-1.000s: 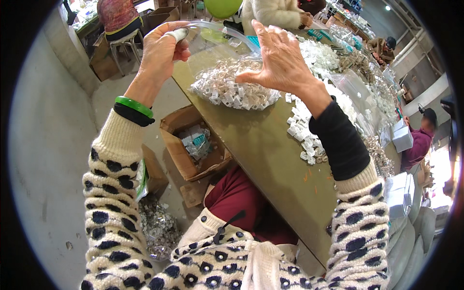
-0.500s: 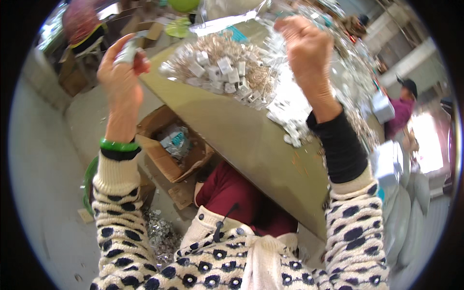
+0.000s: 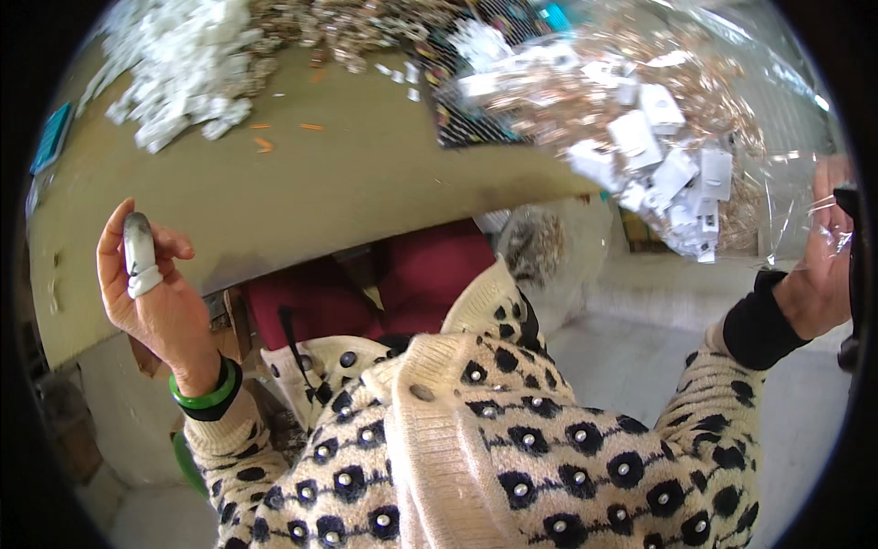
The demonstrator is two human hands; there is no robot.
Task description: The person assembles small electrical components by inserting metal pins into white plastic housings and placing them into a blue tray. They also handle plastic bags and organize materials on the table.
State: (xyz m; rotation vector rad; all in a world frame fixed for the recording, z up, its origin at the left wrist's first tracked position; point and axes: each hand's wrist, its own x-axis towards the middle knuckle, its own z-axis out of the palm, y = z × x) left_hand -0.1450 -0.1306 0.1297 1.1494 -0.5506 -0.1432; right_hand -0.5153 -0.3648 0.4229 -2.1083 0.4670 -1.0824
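My left hand (image 3: 160,293) is raised at the left, just in front of the table edge. Its fingers are apart and curved, with nothing in them, and one digit wears a white cover with a grey tip. At the far right, my right hand (image 3: 823,256) is at the side of a clear plastic bag (image 3: 777,197), with film stretched over its fingers; the picture's dark rim hides part of it. Inside the bag are several small white plastic boxes (image 3: 636,137) and tangled copper-coloured wire (image 3: 594,91). The bag overhangs the table edge and is blurred in part.
On the olive table (image 3: 347,174) lie a heap of white plastic pieces (image 3: 187,69), copper-coloured wire bundles (image 3: 352,32), orange bits (image 3: 263,144) and a dark patterned sheet (image 3: 457,110). A teal box (image 3: 50,137) stands at the left. A clear sack (image 3: 540,242) is below the table.
My view has turned to the right. The clear bag of white boxes and wire now hangs at the right beside my right hand, which has moved outward and lower. My left hand is still empty.
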